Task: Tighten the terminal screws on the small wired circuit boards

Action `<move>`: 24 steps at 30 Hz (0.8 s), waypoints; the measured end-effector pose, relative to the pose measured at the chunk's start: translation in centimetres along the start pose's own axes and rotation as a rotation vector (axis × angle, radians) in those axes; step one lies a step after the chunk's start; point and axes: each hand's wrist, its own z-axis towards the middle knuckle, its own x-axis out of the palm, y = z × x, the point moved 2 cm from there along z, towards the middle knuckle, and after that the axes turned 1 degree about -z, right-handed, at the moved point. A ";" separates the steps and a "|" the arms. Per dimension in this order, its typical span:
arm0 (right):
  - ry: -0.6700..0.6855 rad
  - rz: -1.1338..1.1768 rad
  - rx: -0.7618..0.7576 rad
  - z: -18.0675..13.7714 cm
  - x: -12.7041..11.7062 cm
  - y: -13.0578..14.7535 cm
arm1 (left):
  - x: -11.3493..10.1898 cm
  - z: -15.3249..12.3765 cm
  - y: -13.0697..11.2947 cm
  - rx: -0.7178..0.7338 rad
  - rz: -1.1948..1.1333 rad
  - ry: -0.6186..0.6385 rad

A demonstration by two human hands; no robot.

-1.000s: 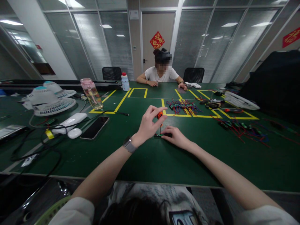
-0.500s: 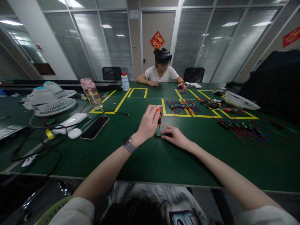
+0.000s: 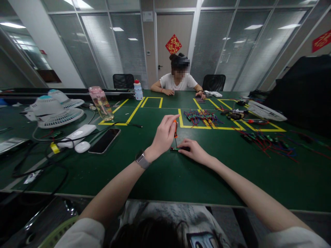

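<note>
Green bench (image 3: 144, 181) carries a small circuit board (image 3: 174, 149) gripped in the right hand's (image 3: 195, 151) fingers; the left hand's (image 3: 162, 138) fingers clasp an orange-and-black screwdriver (image 3: 176, 135) above it.

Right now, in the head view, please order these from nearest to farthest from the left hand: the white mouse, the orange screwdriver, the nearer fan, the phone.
From the left hand:
1. The orange screwdriver, against it, partly hidden.
2. The phone, to the left.
3. The white mouse, left of the phone.
4. The nearer fan, beyond the mouse.
</note>
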 end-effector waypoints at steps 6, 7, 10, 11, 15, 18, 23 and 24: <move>-0.002 0.003 0.001 -0.1 0.0 0.0 | -0.1 0.0 0.2 -0.039 0.069 -0.076; -0.002 0.005 0.002 -0.1 0.0 0.0 | -0.1 -0.1 0.2 -0.043 0.071 -0.073; 0.000 0.010 0.001 0.0 0.0 0.0 | 0.0 -0.2 0.0 -0.034 0.045 -0.049; 0.001 0.011 0.000 0.0 0.0 0.0 | 0.1 -0.3 -0.1 -0.021 0.034 -0.041; 0.003 0.010 -0.005 0.0 0.0 -0.1 | 0.3 -0.3 -0.5 0.029 0.047 -0.033; 0.004 0.004 0.000 0.0 0.0 -0.1 | 0.1 -0.2 -0.5 0.005 0.081 -0.065; 0.000 0.003 0.004 0.0 0.0 -0.1 | 0.0 -0.1 -0.4 -0.023 0.031 -0.036; 0.000 0.003 0.003 0.0 0.0 -0.1 | 0.0 -0.1 -0.4 -0.017 0.008 -0.024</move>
